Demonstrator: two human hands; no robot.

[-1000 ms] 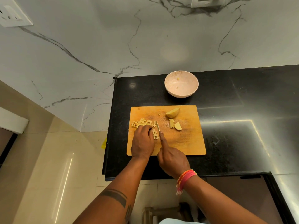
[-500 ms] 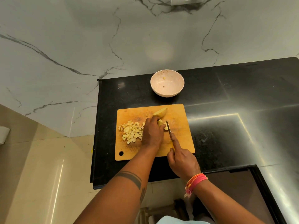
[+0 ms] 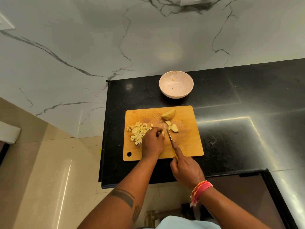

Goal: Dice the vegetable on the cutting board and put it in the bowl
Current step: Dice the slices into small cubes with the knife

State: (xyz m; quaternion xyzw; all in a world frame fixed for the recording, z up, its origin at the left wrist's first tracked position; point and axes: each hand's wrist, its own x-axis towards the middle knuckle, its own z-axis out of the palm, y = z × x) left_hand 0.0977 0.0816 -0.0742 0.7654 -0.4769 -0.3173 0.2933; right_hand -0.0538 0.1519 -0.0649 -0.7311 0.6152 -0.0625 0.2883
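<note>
On black countertop point(image 3: 222, 90), against marble-veined wall point(image 3: 82, 47): orange cutting board point(image 3: 186, 146), taken as landmark for all entries below.

Item 1. Pile of diced vegetable point(image 3: 137, 132): pale yellow cubes, on left half of cutting board, toward its far side; nearest cubes touching or just beside left hand. One stray cube on board beyond the pile, near its far edge.

Item 2. Large wedge point(image 3: 168, 114): uncut, skin side showing, near far edge of cutting board, right of centre.

Item 3. Two smaller pieces point(image 3: 172, 126): lying side by side just nearer than the wedge, close to knife tip, apart from blade.

Item 4. Left hand point(image 3: 152, 142): over centre-left of cutting board, fingers curled down onto a small bit of vegetable at fingertips; bit mostly hidden, so hold counted as a pinch.

Item 5. Right hand point(image 3: 185, 169): at near edge of cutting board, wrapped round yellow handle of knife point(image 3: 169, 137), forefinger laid along spine; blade pointing away over board, just right of left hand's fingertips. Orange-pink thread band at wrist.

Item 6. Bowl point(image 3: 176, 84): pale pink, beyond far edge of cutting board, apart from it; a couple of tiny scraps inside.
</note>
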